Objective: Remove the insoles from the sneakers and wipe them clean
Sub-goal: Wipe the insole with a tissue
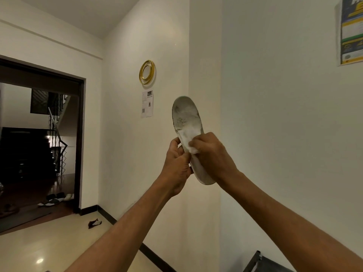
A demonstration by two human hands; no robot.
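Head view. Shows one grey-white insole [187, 118] raised in mid-air at scene centre, in front of a wall corner, standing nearly upright, tilted slightly left. Toe end up and far, heel end down and near.

Grips the insole's left edge with left hand [177, 165], at about mid-length, fingers and thumb curled round the rim. Clamps a white wipe [188, 139] against the insole's face with right hand [213, 154], fingers curled over the wipe, hand coming across from the right side. Puts both hands on the middle stretch, touching each other or nearly so; cannot tell which.

Leaves the toe half free above both hands, with grey dirt marks across it. Leaves the heel tip poking out below, between the two wrists. Shows wipe's upper corner lying flat on the insole just above the right-hand fingers.

Around: gold ring ornament [147, 72] on far wall, left of the insole; printed sheet [147, 104] just under it. Poster [351, 30] top right. Dark doorway [80, 144] far left with staircase [57, 146] beyond and shoes [57, 199] on floor inside. Small dark scrap [94, 223] on pale floor near the skirting. Dark furniture corner [263, 262] at near right edge.
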